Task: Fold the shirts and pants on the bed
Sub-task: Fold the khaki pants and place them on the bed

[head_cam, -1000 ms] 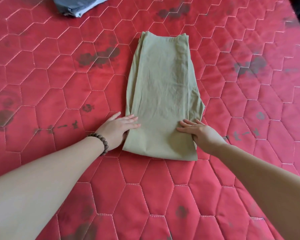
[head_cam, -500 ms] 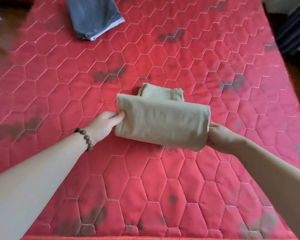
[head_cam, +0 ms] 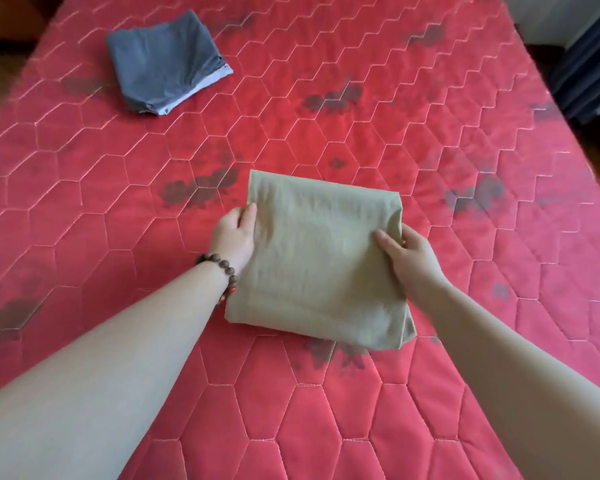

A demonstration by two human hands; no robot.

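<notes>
A khaki garment (head_cam: 321, 258), folded into a thick rectangle, is held just above the red quilted bed (head_cam: 378, 410) at the centre of the head view. My left hand (head_cam: 232, 237), with a bead bracelet on the wrist, grips its left edge, thumb on top and fingers underneath. My right hand (head_cam: 407, 259) grips its right edge the same way. A folded grey garment (head_cam: 165, 67) lies at the far left of the bed.
The bed's right edge (head_cam: 541, 109) borders a dark floor and dark curtains (head_cam: 589, 57) at the upper right. A dark floor strip and wooden furniture show at the upper left corner.
The long khaki garment lay flat under both hands. They lifted its near end and folded it away over the far half. It is now a compact rectangle held at both sides.
</notes>
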